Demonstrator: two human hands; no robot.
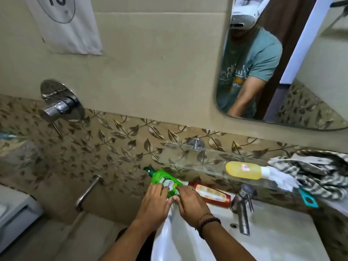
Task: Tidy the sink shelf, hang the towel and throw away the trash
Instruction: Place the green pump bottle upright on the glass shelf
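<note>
A green pump bottle [162, 179] lies on its side at the sink's back left corner. My left hand [154, 201] and my right hand [189, 201] both rest on it, fingers wrapped around its lower half. Beside it a red bottle [212, 194] lies flat on the sink rim. On the clear glass shelf [190, 157] lies a yellow bottle [244, 170] with a white cap. A striped towel [318, 172] is heaped at the shelf's right end, with white crumpled paper [282, 178] and a teal handle [308, 198] in front of it.
The white sink [273, 238] fills the lower right, with a steel tap [243, 206] at its back. A wall mixer [60, 104] and spout [88, 191] stand to the left. A mirror [301, 63] hangs above the shelf, reflecting a person.
</note>
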